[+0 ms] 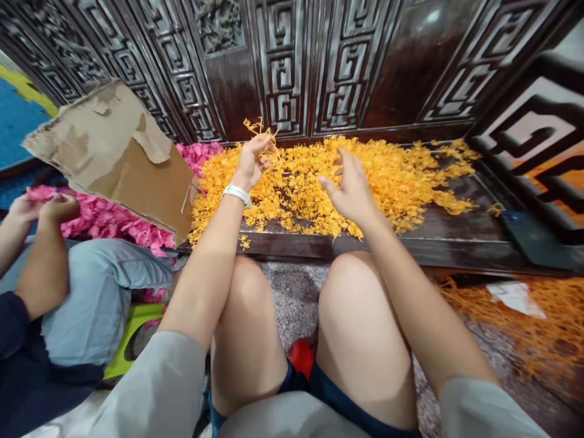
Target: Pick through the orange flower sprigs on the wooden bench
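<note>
A big heap of small orange-yellow flower pieces (392, 176) covers a dark wooden bench seat (438, 234) in front of my knees. My left hand (252, 159), a white band on its wrist, is raised over the heap with fingers pinched on a sprig of yellow flower pieces (259, 128). My right hand (349, 188) hovers just above the heap, palm turned left, fingers spread and holding nothing.
A torn cardboard sheet (114, 158) stands at the left between the orange heap and a heap of pink flowers (104, 219). Another person's hands (43, 208) work at the pink heap. More orange pieces (533, 322) lie on the floor at right. A carved dark backrest (283, 67) rises behind.
</note>
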`<state>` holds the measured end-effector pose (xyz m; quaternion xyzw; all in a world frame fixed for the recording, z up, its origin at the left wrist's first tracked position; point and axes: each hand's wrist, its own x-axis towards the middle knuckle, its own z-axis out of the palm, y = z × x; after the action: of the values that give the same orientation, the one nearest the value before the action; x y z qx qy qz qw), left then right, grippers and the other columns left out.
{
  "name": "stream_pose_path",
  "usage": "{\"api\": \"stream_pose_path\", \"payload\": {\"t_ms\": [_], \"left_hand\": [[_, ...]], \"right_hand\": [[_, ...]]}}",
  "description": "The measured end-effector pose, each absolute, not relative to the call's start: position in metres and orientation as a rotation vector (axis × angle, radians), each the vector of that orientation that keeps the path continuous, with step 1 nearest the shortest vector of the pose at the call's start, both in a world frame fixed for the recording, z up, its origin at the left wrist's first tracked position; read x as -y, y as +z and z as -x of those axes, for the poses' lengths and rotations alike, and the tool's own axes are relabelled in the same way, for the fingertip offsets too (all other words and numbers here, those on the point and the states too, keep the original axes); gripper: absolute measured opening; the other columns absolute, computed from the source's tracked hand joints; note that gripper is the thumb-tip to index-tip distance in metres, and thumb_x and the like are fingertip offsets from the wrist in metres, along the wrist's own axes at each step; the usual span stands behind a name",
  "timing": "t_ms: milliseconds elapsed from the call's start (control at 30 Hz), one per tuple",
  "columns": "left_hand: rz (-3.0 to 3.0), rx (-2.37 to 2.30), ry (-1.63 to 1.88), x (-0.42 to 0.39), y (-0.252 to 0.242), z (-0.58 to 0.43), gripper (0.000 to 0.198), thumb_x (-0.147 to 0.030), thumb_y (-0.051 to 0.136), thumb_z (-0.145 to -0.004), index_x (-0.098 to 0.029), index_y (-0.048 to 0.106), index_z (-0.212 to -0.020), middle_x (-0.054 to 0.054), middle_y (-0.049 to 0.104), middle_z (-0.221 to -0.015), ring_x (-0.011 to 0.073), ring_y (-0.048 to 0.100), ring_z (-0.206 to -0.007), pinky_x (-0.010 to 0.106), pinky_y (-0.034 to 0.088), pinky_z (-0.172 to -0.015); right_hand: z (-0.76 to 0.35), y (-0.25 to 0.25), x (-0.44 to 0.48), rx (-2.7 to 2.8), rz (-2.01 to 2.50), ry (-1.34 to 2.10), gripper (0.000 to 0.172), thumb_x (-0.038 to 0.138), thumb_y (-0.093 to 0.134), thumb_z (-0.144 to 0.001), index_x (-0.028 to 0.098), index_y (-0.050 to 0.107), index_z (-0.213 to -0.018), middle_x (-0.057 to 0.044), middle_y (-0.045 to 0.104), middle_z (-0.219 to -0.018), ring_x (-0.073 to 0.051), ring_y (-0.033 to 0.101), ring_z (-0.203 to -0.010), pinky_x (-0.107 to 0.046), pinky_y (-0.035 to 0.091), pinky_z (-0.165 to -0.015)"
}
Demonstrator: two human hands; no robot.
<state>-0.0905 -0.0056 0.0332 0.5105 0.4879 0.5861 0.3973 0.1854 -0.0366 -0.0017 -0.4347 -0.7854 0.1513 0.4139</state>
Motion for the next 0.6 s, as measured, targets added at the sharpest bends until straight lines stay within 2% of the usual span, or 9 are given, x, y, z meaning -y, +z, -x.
{"api": "stream_pose_path", "payload": {"t_ms": [100, 200, 300, 400, 500, 600], "left_hand": [[-1.352, -1.141, 1.447, 0.018, 0.052, 0.078, 0.058, -0.074, 0.056, -0.095, -0.025, 0.073, -0.118, 0.013, 0.075, -0.102, 0.0216, 0.069, -0.081, 0.033, 0.047, -0.06], [-1.34, -1.0, 1.39, 0.024, 0.06, 0.069, 0.063, -0.074, 0.041, -0.1, -0.026, 0.071, -0.126, 0.014, 0.074, -0.111, 0.0198, 0.065, -0.075, 0.032, 0.042, -0.056], [-1.304, -0.879, 1.29, 0.027, 0.064, 0.061, 0.072, -0.081, 0.04, -0.096, -0.028, 0.067, -0.137, 0.017, 0.075, -0.12, 0.0212, 0.067, -0.076, 0.031, 0.04, -0.054], [-1.255, -0.79, 1.118, 0.031, 0.065, 0.049, 0.086, -0.09, 0.045, -0.089, -0.027, 0.067, -0.142, 0.021, 0.075, -0.123, 0.0247, 0.069, -0.075, 0.031, 0.039, -0.052], [-1.228, -0.815, 1.01, 0.036, 0.063, 0.031, 0.068, -0.079, 0.059, -0.09, -0.026, 0.074, -0.129, 0.019, 0.076, -0.112, 0.0215, 0.067, -0.068, 0.031, 0.041, -0.051], [-1.219, -1.01, 1.002, 0.04, 0.055, 0.013, 0.046, -0.066, 0.076, -0.089, -0.028, 0.077, -0.114, 0.012, 0.075, -0.095, 0.0214, 0.068, -0.07, 0.034, 0.051, -0.06]], "right_hand": [[-0.179, -0.011, 0.034, 2.008, 1.089, 0.452, 0.091, 0.077, 0.058, -0.097, 0.025, 0.038, -0.168, -0.023, 0.051, -0.157, -0.047, 0.049, -0.148, -0.075, 0.041, -0.122], [-0.171, -0.01, 0.04, 2.016, 1.087, 0.498, 0.093, 0.081, 0.062, -0.093, 0.023, 0.045, -0.164, -0.024, 0.052, -0.155, -0.048, 0.051, -0.146, -0.074, 0.044, -0.12], [-0.159, -0.003, 0.043, 1.961, 1.013, 0.576, 0.079, 0.078, 0.057, -0.098, 0.023, 0.055, -0.154, -0.02, 0.063, -0.14, -0.038, 0.062, -0.131, -0.062, 0.053, -0.113], [-0.141, 0.0, 0.042, 1.788, 1.033, 0.634, 0.06, 0.067, 0.054, -0.105, 0.021, 0.061, -0.143, -0.018, 0.065, -0.136, -0.029, 0.066, -0.118, -0.051, 0.058, -0.106], [-0.129, -0.004, 0.04, 1.681, 1.18, 0.669, 0.049, 0.053, 0.062, -0.104, 0.019, 0.062, -0.139, -0.02, 0.063, -0.137, -0.028, 0.064, -0.121, -0.048, 0.056, -0.109], [-0.13, -0.012, 0.036, 1.62, 1.288, 0.656, 0.047, 0.041, 0.072, -0.099, 0.019, 0.062, -0.139, -0.021, 0.062, -0.141, -0.032, 0.059, -0.132, -0.05, 0.051, -0.116]]}}
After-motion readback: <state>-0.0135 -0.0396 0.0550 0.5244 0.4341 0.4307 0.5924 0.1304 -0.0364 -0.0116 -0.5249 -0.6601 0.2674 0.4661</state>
